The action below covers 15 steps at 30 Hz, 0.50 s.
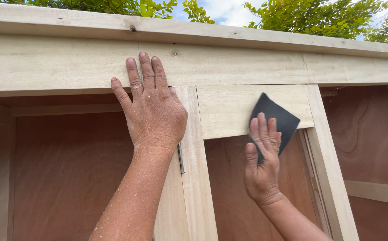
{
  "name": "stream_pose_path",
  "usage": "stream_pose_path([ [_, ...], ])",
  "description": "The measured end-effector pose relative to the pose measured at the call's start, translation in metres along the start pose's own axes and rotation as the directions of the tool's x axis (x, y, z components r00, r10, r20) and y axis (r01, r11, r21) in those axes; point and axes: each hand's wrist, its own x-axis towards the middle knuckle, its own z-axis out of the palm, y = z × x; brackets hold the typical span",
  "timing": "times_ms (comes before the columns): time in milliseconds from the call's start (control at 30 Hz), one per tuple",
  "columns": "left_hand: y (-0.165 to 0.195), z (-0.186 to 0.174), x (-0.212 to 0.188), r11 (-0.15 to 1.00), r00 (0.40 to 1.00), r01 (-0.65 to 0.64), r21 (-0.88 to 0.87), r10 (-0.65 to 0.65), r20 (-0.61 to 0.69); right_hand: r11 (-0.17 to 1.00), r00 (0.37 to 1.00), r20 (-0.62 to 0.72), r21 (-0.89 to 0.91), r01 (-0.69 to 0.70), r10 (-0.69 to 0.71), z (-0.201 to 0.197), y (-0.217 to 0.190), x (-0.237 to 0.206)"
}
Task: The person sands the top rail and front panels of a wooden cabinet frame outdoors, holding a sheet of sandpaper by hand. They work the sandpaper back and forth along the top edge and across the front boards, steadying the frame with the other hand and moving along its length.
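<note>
My left hand [151, 109] lies flat and open on the pale wood frame of the cabinet [247, 67], fingers spread up toward twelve o'clock over the top rail. My right hand [263, 156], at about four o'clock from the left and well apart from it, presses a dark sheet of sandpaper [274, 118] against the lower edge of the door's top rail [229, 111]; my fingers hold it flat rather than gripping round it. I judge the sheet could slide out from under my fingertips, since only pressure keeps it there. Working that edge unevenly could round it over. Sawdust already coats my forearms, and my bracing palm could slip on the dusty wood. The reddish plywood panel [243, 192] at six o'clock could get scuffed.
</note>
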Motion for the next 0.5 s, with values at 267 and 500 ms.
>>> stream_pose_path([
  [267, 0.000, 0.001, 0.001, 1.000, 1.000, -0.010, -0.004, 0.010, -0.004, 0.973, 0.967, 0.138, -0.052, 0.223, -0.214, 0.006, 0.010, -0.010],
  [500, 0.000, 0.003, -0.001, 1.000, 1.000, -0.002, 0.028, 0.001, 0.022, 0.973, 0.969, 0.098, 0.003, 0.229, -0.228, 0.036, -0.003, -0.029],
])
